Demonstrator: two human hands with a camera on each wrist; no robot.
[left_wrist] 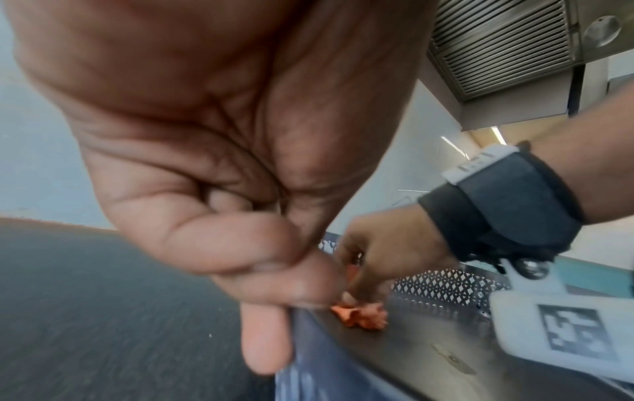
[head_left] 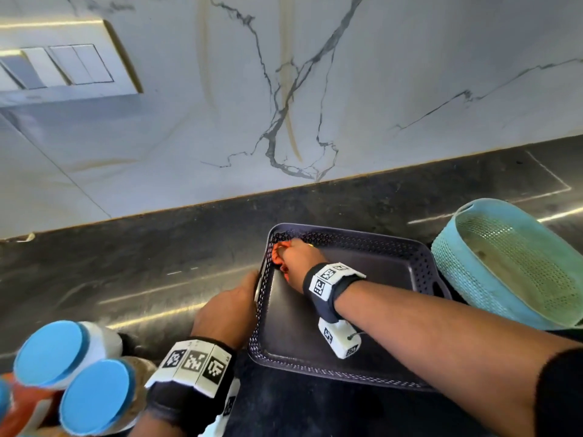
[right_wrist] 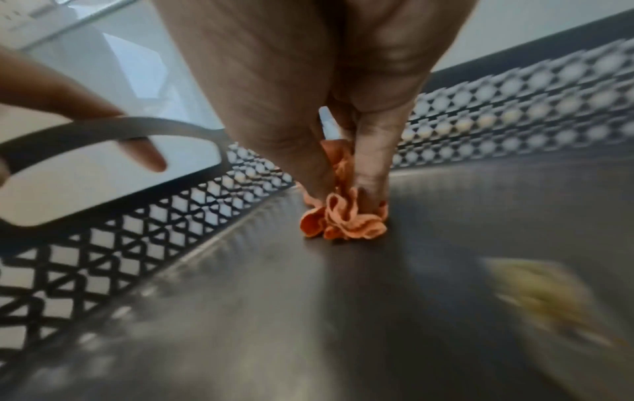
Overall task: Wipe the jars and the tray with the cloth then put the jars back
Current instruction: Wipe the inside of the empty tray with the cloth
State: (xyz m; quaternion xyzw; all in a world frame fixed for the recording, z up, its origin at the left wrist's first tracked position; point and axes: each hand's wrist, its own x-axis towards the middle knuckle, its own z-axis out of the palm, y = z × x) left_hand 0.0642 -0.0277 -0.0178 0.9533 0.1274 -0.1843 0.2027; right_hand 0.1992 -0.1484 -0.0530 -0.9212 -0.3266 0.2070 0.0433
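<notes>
- Head view: right hand [head_left: 298, 258] bunches the orange cloth [head_left: 278, 255] in curled fingers, pressing it on the tray [head_left: 394, 244] floor at the far left corner.
- Left hand [head_left: 232, 307] curls round the tray's left handle.
- Blue-lidded jars [head_left: 75, 370] stand on the tabletop [head_left: 142, 263], left of the tray.
- Teal basket [head_left: 511, 263] sits right, apparently touching the tray.
</notes>
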